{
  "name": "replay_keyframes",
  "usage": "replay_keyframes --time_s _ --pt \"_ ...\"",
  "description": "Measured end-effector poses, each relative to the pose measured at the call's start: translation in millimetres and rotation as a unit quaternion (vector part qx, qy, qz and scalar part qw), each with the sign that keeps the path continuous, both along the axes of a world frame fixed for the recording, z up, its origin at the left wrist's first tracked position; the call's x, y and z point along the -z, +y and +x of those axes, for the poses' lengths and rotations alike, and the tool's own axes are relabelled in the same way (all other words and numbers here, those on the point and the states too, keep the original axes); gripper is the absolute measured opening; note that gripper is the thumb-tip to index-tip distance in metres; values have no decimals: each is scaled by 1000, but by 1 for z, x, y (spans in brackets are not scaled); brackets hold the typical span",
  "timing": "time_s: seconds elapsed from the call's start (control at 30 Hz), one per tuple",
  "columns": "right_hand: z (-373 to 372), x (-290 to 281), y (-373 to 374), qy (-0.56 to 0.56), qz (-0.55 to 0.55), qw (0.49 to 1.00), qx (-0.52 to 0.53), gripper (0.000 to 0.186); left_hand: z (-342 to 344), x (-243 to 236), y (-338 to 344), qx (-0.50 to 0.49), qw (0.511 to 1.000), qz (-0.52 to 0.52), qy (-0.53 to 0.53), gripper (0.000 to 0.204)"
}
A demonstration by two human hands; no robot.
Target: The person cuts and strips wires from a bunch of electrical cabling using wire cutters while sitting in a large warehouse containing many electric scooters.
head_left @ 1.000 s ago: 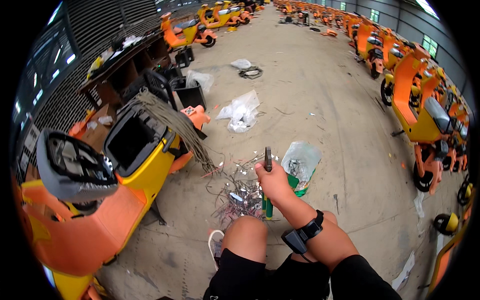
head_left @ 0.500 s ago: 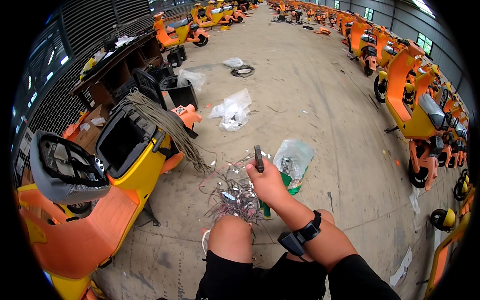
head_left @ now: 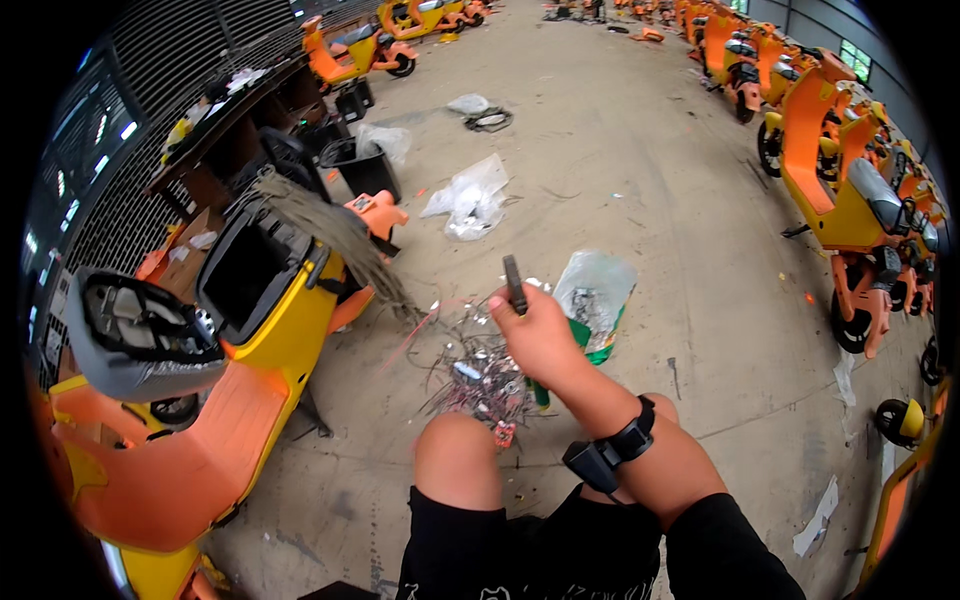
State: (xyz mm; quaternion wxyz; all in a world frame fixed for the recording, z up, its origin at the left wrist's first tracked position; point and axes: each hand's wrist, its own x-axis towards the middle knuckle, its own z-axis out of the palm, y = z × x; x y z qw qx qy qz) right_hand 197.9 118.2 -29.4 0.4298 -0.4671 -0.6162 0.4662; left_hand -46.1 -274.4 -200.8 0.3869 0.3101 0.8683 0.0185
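My right hand [head_left: 537,325] reaches forward over the floor, its fingers wrapped round a dark, blunt-ended tool [head_left: 514,284] whose kind I cannot make out. Below the fist a green rod [head_left: 541,396] shows; whether it belongs to that tool is hidden by the hand. Just beyond the hand lies a translucent plastic bag [head_left: 592,290] with green parts and grey bits in it. Under and left of the wrist spreads a heap of wire scraps and debris [head_left: 480,380], with a small red piece [head_left: 504,434] at its near edge. My left hand is out of sight.
Close on the left stands a yellow-orange scooter [head_left: 190,430], its grey seat [head_left: 150,340] raised, with a bundle of cords [head_left: 335,235] hanging over it. A crumpled plastic bag [head_left: 473,200] lies ahead. Scooters [head_left: 830,190] line the right side.
The view has shifted slightly, so the scene sits differently in the picture. A red piece now shows at the heap's near edge. My right hand keeps its grip on the dark tool.
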Motion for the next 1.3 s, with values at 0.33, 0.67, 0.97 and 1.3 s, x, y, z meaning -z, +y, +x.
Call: replay_keyframes --time_s 0.33,0.67,0.97,1.3 --pt "-5 -17 -27 -12 4 997 -77 17 -81 -155 31 277 884 222 305 22" --pt "16 -19 -40 -148 164 967 -125 22 80 -229 281 274 846 457 -28 30" --pt "31 -15 -39 -151 34 985 -82 27 64 -183 293 69 851 316 -413 24" --pt "18 -4 -38 269 -348 896 -58 49 73 -157 310 -75 830 312 -456 29"
